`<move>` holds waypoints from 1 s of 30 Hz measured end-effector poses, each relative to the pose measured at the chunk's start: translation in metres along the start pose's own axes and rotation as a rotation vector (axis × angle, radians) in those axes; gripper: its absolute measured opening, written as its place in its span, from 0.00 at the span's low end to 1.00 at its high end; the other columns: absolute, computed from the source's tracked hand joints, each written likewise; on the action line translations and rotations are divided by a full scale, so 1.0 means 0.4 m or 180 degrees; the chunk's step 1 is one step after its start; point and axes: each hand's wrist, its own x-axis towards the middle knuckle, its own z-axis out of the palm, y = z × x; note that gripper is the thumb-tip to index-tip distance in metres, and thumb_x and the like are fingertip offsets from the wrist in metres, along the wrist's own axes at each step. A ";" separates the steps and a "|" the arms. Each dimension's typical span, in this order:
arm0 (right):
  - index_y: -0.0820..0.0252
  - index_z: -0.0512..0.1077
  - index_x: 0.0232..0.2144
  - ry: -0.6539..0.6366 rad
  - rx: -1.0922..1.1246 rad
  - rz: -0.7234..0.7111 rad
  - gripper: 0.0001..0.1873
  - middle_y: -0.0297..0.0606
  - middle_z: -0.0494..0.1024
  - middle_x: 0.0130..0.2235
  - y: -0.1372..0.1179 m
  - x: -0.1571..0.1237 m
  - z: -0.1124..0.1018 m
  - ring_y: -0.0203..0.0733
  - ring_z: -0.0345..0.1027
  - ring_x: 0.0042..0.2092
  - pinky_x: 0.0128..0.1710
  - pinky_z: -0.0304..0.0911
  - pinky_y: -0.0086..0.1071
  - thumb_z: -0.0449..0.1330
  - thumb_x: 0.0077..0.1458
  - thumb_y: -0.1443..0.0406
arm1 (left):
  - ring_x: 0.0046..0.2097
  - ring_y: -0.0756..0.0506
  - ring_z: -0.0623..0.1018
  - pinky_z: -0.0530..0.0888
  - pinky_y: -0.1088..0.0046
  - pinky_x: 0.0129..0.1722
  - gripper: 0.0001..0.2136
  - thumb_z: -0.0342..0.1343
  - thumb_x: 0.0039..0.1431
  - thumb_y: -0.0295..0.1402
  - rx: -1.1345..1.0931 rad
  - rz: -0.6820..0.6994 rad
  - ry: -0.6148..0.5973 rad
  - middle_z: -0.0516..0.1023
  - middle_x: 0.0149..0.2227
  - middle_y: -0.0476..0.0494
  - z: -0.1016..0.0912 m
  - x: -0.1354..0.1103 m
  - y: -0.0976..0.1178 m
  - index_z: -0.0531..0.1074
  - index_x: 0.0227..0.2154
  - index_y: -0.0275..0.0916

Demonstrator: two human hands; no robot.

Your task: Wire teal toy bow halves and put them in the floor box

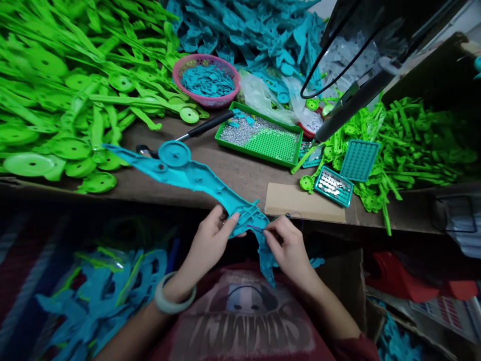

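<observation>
A long turquoise plastic shell half [210, 178], ribbed inside, with a round disc near its far left end, is held over the table's front edge. My left hand [212, 238] grips it at the lower middle, thumb on the ribbed face. Close to its right end, my right hand [287, 245] is closed in a pinch against the shell. A thin purple strand [255, 228] lies along the shell and runs to those fingertips. A fine dark loop [295, 215] shows behind the right hand; whether it is the same strand I cannot tell.
A black-handled screwdriver or hammer-like tool [210, 124] lies behind the shell. Beyond are a green tray [278, 153] of small metal screws, a pink basket [235, 90], heaped green parts [45, 65], a black tool [349, 103], a cardboard piece [296, 203] and a tray of silver discs [347, 198].
</observation>
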 end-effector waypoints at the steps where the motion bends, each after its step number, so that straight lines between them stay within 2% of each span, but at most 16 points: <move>1: 0.57 0.68 0.31 0.0017 -0.0143 0.0072 0.07 0.36 0.69 0.33 -0.003 -0.009 0.005 0.39 0.65 0.35 0.36 0.60 0.32 0.53 0.63 0.68 | 0.36 0.43 0.79 0.82 0.67 0.34 0.19 0.62 0.56 0.50 -0.0102 -0.0077 -0.0074 0.78 0.36 0.46 0.004 -0.010 -0.004 0.70 0.39 0.38; 5: 0.57 0.66 0.31 0.0190 -0.0371 0.0250 0.07 0.37 0.66 0.36 -0.002 -0.040 0.025 0.40 0.65 0.38 0.38 0.61 0.34 0.52 0.62 0.69 | 0.41 0.42 0.79 0.81 0.67 0.36 0.18 0.62 0.56 0.47 -0.0324 -0.0300 -0.0349 0.78 0.43 0.43 0.008 -0.038 -0.027 0.71 0.43 0.40; 10: 0.58 0.67 0.33 0.0180 -0.0168 0.0172 0.04 0.41 0.64 0.41 0.011 -0.076 0.046 0.43 0.63 0.45 0.46 0.63 0.36 0.53 0.62 0.69 | 0.40 0.44 0.78 0.79 0.67 0.45 0.13 0.61 0.58 0.42 0.0067 -0.0157 -0.0552 0.78 0.37 0.46 0.005 -0.058 -0.058 0.73 0.40 0.40; 13: 0.58 0.67 0.35 0.0311 -0.0281 0.0225 0.04 0.42 0.63 0.42 0.022 -0.090 0.058 0.44 0.62 0.47 0.48 0.63 0.39 0.53 0.62 0.69 | 0.44 0.42 0.78 0.78 0.64 0.49 0.13 0.60 0.59 0.41 0.0012 -0.0252 -0.0668 0.78 0.42 0.44 0.012 -0.063 -0.070 0.73 0.42 0.40; 16: 0.58 0.67 0.34 0.0509 -0.0342 0.0280 0.05 0.42 0.62 0.43 0.034 -0.095 0.062 0.44 0.63 0.47 0.47 0.63 0.40 0.53 0.62 0.69 | 0.48 0.40 0.78 0.79 0.62 0.49 0.15 0.62 0.58 0.42 -0.0232 -0.0349 -0.0617 0.77 0.47 0.42 0.019 -0.064 -0.071 0.73 0.43 0.40; 21: 0.59 0.68 0.34 0.0628 -0.0225 0.0205 0.05 0.42 0.62 0.42 0.046 -0.100 0.060 0.44 0.64 0.46 0.47 0.64 0.39 0.54 0.61 0.70 | 0.46 0.38 0.79 0.80 0.58 0.49 0.17 0.66 0.53 0.44 -0.0388 -0.0525 -0.0570 0.80 0.44 0.42 0.022 -0.065 -0.063 0.75 0.41 0.39; 26: 0.58 0.70 0.36 0.0643 -0.0315 0.0190 0.05 0.42 0.63 0.43 0.044 -0.100 0.068 0.45 0.63 0.47 0.47 0.63 0.40 0.55 0.62 0.69 | 0.47 0.39 0.79 0.81 0.60 0.48 0.16 0.67 0.53 0.41 -0.0575 -0.0640 -0.0608 0.79 0.46 0.42 0.022 -0.069 -0.067 0.75 0.41 0.39; 30: 0.58 0.69 0.34 0.0560 -0.0117 0.0281 0.05 0.41 0.63 0.42 0.036 -0.091 0.067 0.44 0.62 0.47 0.47 0.63 0.39 0.54 0.62 0.69 | 0.48 0.39 0.79 0.80 0.63 0.47 0.18 0.69 0.51 0.39 -0.0733 -0.0711 -0.0557 0.79 0.48 0.42 0.023 -0.074 -0.071 0.74 0.43 0.39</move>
